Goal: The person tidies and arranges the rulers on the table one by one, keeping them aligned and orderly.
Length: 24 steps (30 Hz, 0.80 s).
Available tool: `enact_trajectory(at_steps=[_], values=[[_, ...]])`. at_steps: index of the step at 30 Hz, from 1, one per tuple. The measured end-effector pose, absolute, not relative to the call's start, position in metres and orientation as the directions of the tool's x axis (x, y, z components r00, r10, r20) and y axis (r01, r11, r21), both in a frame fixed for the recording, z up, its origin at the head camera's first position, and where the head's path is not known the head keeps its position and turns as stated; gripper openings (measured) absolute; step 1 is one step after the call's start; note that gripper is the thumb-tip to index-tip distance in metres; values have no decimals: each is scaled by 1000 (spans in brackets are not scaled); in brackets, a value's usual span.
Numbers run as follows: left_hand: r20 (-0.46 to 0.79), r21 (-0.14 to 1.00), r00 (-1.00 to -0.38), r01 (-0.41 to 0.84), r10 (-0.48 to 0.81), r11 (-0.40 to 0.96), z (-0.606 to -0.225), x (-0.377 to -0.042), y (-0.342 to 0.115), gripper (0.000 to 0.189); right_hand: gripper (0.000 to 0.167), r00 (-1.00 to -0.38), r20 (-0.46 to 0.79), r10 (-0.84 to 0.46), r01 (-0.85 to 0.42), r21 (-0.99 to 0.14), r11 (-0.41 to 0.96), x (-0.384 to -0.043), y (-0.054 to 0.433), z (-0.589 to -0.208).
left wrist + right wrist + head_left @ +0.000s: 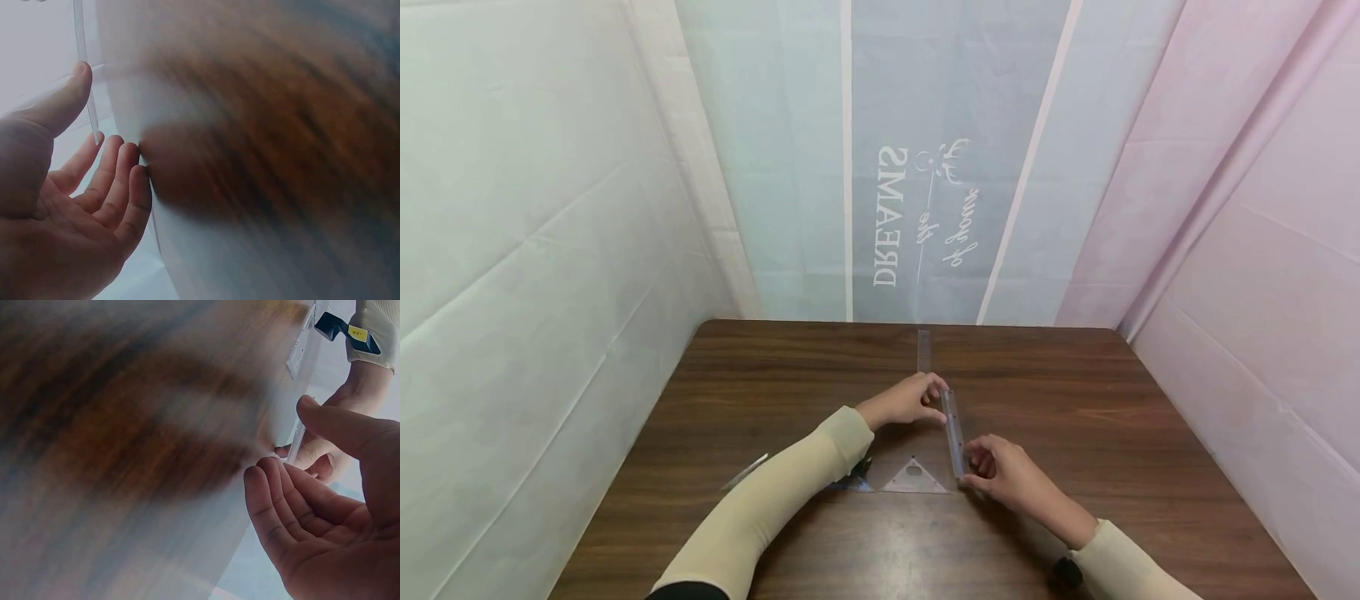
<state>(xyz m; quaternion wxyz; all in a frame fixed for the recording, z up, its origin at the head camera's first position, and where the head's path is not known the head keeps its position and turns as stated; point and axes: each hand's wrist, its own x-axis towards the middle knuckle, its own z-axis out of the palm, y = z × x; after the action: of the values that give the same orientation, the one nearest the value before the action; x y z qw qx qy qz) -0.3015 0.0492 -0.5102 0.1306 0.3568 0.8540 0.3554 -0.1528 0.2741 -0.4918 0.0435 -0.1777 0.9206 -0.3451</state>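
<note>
Both hands pinch a clear plastic strip that looks like a ruler, seen at a slant near the middle of the table. My left hand has it at the far end, between thumb and fingertips. In the left wrist view the strip appears edge-on along the thumb. My right hand grips the near end with thumb and curled fingers. A clear set square with a hole lies just left of the strip's near end. Beyond the left hand, a clear ruler lies flat, partly covered by that hand.
The left sleeve partly hides a dark and blue item beside the set square. Left of that sleeve lies a thin pale piece. The brown wooden table ends at hanging cloth walls at the back and sides.
</note>
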Motion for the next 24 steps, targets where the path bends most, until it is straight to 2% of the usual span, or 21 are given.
enact_trajectory(at_steps=[16, 24], values=[[4, 555, -710, 587, 704, 589, -512, -298, 57, 54, 39, -920, 17, -391, -308, -646, 698, -152, 279, -496], [-24, 491, -723, 593, 691, 638, -509, -291, 59, 57, 36, -919, 30, -394, -331, -602, 727, -151, 282, -502]])
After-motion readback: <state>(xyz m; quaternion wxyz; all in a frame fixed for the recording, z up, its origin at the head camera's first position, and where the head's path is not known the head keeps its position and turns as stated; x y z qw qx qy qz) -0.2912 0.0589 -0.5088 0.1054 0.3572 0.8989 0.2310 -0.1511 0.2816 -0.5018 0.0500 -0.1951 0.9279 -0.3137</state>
